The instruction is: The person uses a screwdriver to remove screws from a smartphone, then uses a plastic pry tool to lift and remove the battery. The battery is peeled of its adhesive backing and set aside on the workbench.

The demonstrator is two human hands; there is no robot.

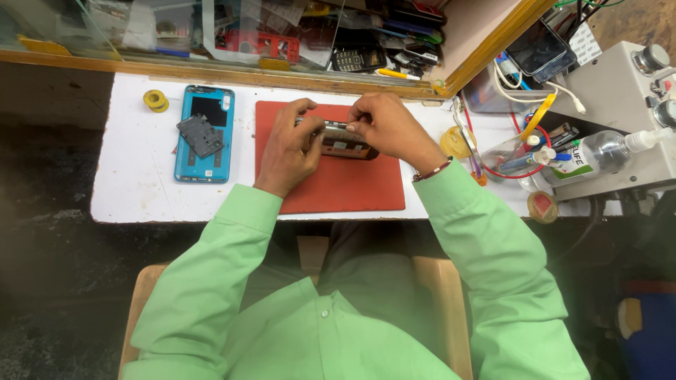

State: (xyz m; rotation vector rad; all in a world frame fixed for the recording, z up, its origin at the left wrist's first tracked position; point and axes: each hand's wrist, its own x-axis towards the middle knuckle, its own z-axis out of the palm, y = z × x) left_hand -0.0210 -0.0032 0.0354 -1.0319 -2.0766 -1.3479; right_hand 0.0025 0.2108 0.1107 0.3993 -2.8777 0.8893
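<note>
On white workbench (134,190), yellow solder spool (155,100), blue phone back cover (205,134) with grey plate (200,134) atop, red mat (338,186), left hand (287,149) and right hand (386,129) both gripping opened phone (343,142) above mat, clear bottle (598,153) far right.

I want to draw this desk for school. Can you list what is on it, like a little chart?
left hand: holds the small dark phone
right hand: pinches the phone's top edge
under the phone: red mat
beside the mat: blue phone back cover with a grey part on it
far left: yellow roll
right side: clear bottle, grey box
surface: white table
</note>
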